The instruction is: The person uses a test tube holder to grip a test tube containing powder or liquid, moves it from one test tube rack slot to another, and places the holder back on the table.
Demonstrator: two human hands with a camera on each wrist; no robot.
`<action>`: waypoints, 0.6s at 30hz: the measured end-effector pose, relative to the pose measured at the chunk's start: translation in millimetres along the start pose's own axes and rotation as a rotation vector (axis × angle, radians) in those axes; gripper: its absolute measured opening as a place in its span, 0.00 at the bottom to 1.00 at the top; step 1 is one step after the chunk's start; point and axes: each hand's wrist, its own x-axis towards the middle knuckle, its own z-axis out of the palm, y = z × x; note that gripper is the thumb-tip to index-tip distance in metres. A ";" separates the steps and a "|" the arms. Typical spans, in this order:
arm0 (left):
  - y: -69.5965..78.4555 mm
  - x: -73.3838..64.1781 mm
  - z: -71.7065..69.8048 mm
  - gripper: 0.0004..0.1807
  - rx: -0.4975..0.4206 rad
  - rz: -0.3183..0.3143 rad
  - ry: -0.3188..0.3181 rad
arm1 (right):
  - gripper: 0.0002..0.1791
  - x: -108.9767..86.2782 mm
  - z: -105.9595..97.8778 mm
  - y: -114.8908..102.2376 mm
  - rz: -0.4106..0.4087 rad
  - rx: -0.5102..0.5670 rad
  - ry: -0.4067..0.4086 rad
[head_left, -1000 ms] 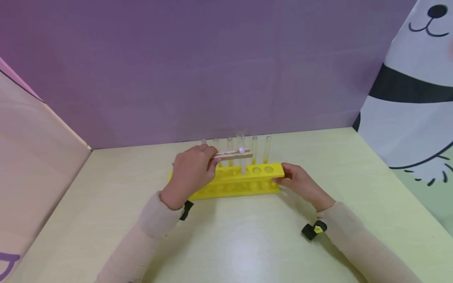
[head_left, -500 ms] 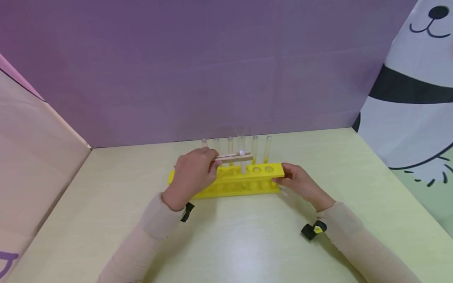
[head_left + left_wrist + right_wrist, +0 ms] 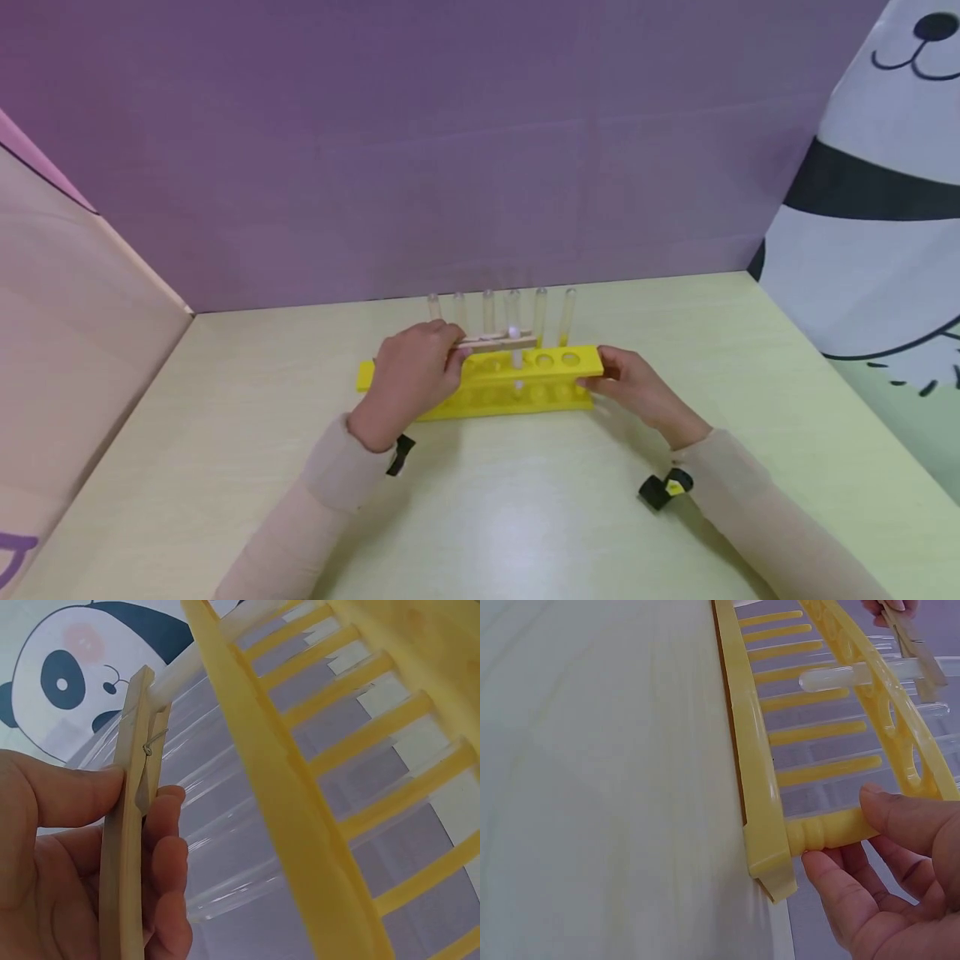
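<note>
Your left hand (image 3: 415, 371) grasps the wooden clamp (image 3: 495, 343), thumb on one side and curled fingers on the other. The clamp, fitted with a wire spring (image 3: 148, 750), grips a milky-looking test tube (image 3: 832, 679). This tube passes down through a hole in the upper shelf of the yellow rack (image 3: 480, 377); its rounded end sits between the upper shelf and the base. Your right hand (image 3: 645, 393) pinches the end post of the rack; some of its fingers are partly hidden behind the rack in the head view. Your left hand covers part of the rack's left side and the rear of the clamp. Clear tubes (image 3: 567, 318) stand over pegs along the far side, rounded ends up. The rack rests on the counter (image 3: 480, 475). A yellow patch on the black wrist device (image 3: 656, 493) is too small to read. Beyond, the panda print (image 3: 862, 275) is cut off at the frame edge.
</note>
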 end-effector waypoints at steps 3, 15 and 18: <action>0.0 -0.9 1.5 0.08 -0.007 -0.003 0.000 | 0.20 -0.9 -0.5 0.0 -0.004 0.002 -0.004; 1.3 -1.9 7.8 0.07 -0.054 0.001 -0.034 | 0.20 -2.7 -2.3 1.9 -0.017 0.012 -0.007; 2.3 -2.4 8.2 0.07 -0.060 0.006 -0.026 | 0.20 -3.7 -3.1 1.5 -0.010 0.008 -0.006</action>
